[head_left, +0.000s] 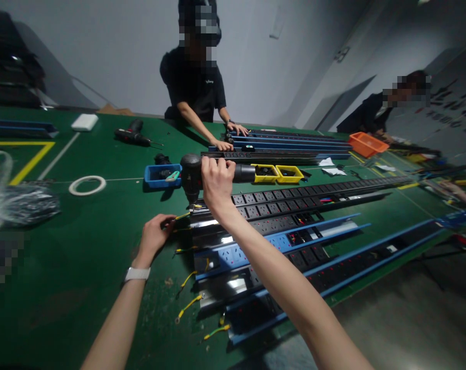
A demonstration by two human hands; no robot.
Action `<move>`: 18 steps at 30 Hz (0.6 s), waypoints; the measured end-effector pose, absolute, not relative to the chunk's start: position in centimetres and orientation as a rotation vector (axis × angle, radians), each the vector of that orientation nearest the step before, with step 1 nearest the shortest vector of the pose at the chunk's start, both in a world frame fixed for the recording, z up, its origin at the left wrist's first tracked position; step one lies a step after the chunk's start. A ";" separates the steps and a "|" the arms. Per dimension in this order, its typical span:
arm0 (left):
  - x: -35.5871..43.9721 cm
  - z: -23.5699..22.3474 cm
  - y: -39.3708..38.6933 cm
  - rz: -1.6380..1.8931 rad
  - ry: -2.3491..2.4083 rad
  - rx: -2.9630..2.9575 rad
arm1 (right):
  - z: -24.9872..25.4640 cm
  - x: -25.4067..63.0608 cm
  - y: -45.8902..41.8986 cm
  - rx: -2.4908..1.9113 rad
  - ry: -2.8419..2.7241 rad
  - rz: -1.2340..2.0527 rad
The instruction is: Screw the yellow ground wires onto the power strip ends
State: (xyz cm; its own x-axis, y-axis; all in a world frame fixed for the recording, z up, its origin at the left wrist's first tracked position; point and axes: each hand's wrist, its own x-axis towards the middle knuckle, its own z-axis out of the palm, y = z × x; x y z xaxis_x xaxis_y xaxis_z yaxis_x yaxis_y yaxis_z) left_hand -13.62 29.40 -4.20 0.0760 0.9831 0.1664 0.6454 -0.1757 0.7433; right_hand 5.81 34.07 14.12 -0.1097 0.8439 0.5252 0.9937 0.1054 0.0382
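Right hand (pixel 218 180): wrapped round one drill (pixel 191 177), nose down at the left end of one power strip (pixel 264 197). Left hand (pixel 152 237): pinching one wire (pixel 183 216) there. Beyond: one blue bin (pixel 150 177), two yellow bins (pixel 289 181), one tape roll (pixel 71 188).

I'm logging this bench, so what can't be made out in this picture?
In the head view:
Power driver: handle partly covered by the right grip; what its nose meets is too small and blurred.
Yellow-green wire: too small to tell whether the left grip pinches it.
Blue socket strip: partly behind the right forearm.
Clear bag: cut off by the left edge.
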 end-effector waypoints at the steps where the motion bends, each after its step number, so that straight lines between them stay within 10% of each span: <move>1: -13.6 -4.2 29.4 0.912 1.609 1.877 | 14.2 5.8 34.0 -1.800 -2.024 -0.551; 18: -14.0 -5.0 29.6 0.906 1.618 1.954 | 14.2 5.3 34.0 -1.781 -2.058 -0.591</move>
State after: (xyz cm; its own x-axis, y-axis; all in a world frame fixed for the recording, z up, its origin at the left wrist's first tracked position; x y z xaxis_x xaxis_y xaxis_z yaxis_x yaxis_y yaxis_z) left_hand -14.03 29.56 -5.00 0.0989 0.9740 0.2037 0.6826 -0.2154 0.6984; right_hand 5.31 33.99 14.15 -0.1451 0.8413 0.5207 0.9894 0.1206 0.0808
